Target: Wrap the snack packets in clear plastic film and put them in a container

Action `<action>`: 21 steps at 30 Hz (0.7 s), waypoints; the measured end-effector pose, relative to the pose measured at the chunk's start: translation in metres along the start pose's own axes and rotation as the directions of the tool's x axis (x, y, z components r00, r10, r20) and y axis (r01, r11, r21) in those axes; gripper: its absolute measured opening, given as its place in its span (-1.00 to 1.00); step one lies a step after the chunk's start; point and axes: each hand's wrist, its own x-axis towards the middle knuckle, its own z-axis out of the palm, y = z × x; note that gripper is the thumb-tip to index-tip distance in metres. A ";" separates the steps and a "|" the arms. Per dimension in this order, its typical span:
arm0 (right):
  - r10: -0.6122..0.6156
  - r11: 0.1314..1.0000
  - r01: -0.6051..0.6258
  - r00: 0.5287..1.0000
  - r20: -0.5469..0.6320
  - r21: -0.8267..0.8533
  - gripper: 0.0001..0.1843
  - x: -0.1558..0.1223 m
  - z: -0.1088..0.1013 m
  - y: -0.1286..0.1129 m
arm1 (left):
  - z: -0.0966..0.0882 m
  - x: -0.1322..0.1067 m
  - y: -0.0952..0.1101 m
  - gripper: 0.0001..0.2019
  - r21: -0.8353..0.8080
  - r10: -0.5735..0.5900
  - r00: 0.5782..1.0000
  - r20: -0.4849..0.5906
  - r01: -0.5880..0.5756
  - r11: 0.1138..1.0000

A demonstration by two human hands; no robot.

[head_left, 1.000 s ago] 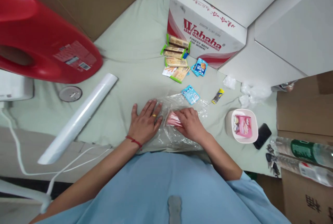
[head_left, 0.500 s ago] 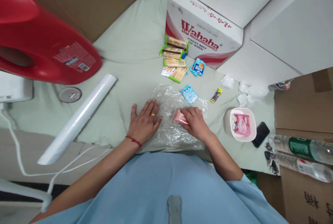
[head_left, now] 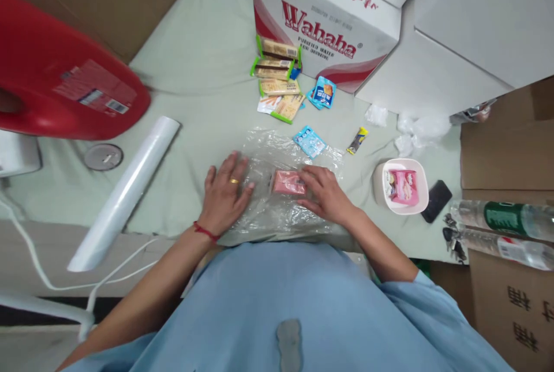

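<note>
The pink packet (head_left: pixel 288 182) lies a little below the centre of the frame, on a crumpled sheet of clear film (head_left: pixel 266 216) spread over the cloth-covered bench (head_left: pixel 190 141), and its place between the two hands is the relation that counts. It sits directly left of the right hand (head_left: pixel 322 193) — its right end comes up to those fingertips, near enough that they seem to touch it — while a clear gap of film parts its left end from the left hand (head_left: pixel 225 193). The right hand is plainly the nearer one. The packet's long axis runs almost straight across the frame, from left to right, so its short right end faces the right grip and its long sides face the top and bottom of the picture. That right grip is loose: the index finger stands at the upper right corner, the thumb lower down, with the two well apart and not pinched together, though how firmly either presses cannot be told. The left grip is spread flat, palm down, holding nothing visible, its thumb reaching over the film's left part. Just above the packet, towards the upper edge of the film, lies a light blue sachet (head_left: pixel 309 142); well apart on the right side of the frame stands a white tub (head_left: pixel 380 190).
</note>
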 end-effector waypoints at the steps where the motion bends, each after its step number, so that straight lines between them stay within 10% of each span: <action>1: -0.025 0.999 0.026 0.999 -0.031 0.023 -0.36 -0.015 -0.006 0.001 | -0.007 -0.003 -0.005 -0.37 -0.024 0.012 1.000 -0.018 -0.012 1.000; 8: 0.007 0.997 -0.014 0.997 0.083 0.078 -0.60 -0.101 0.006 -0.010 | -0.038 -0.033 -0.044 -0.40 -0.165 0.451 0.877 0.163 -0.427 0.889; 11: 0.076 0.991 -0.077 0.997 0.017 0.111 -0.80 -0.106 0.020 -0.009 | -0.033 -0.035 -0.054 -0.56 -0.159 0.404 0.868 0.289 -0.373 0.914; 21: 0.237 0.853 -0.215 0.971 0.014 0.475 -0.67 -0.073 -0.023 0.012 | -0.036 0.019 -0.023 -0.63 -0.242 0.029 0.984 0.176 0.015 0.970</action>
